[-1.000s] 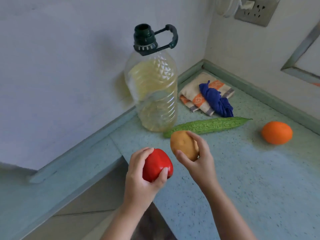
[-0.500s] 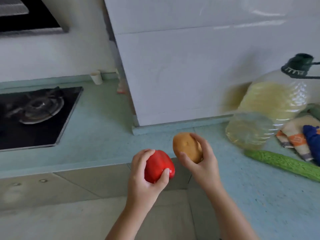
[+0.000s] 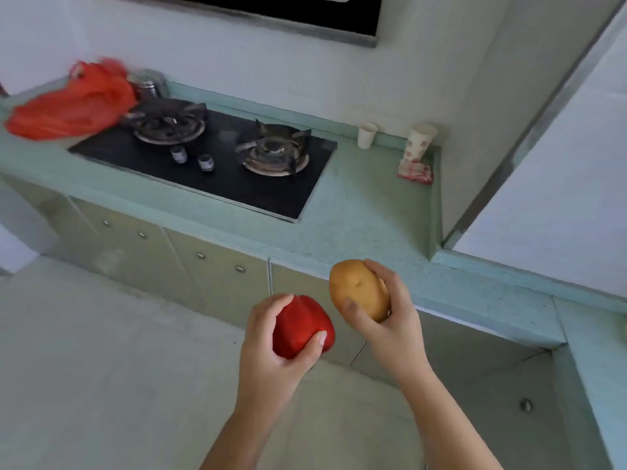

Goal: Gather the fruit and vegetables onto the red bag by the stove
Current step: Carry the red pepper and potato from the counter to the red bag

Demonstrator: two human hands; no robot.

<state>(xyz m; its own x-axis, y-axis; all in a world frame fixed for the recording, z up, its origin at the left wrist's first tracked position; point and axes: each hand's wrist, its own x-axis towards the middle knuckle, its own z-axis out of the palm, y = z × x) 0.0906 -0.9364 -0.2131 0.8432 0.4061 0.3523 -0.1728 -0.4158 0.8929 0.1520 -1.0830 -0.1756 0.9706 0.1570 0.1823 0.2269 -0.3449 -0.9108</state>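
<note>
My left hand (image 3: 271, 354) grips a red bell pepper (image 3: 300, 325), held in the air in front of the counter edge. My right hand (image 3: 390, 320) holds a brown potato (image 3: 358, 288) just to the right of the pepper and slightly higher. The red plastic bag (image 3: 73, 103) lies crumpled on the green counter at the far left, beside the left burner of the black stove (image 3: 210, 157). Both hands are well away from the bag, toward the lower centre of the view.
The green countertop (image 3: 366, 212) runs from the bag past the stove to a corner at the right. Two paper cups (image 3: 366, 135) and a patterned cloth stand by the wall. A metal pot (image 3: 149, 86) sits behind the bag. Cabinet doors lie below; a range hood hangs above.
The view has swung left from the oil bottle corner to the stove and the red bag. Both hands still hold the pepper and potato, carried leftward along the counter.
</note>
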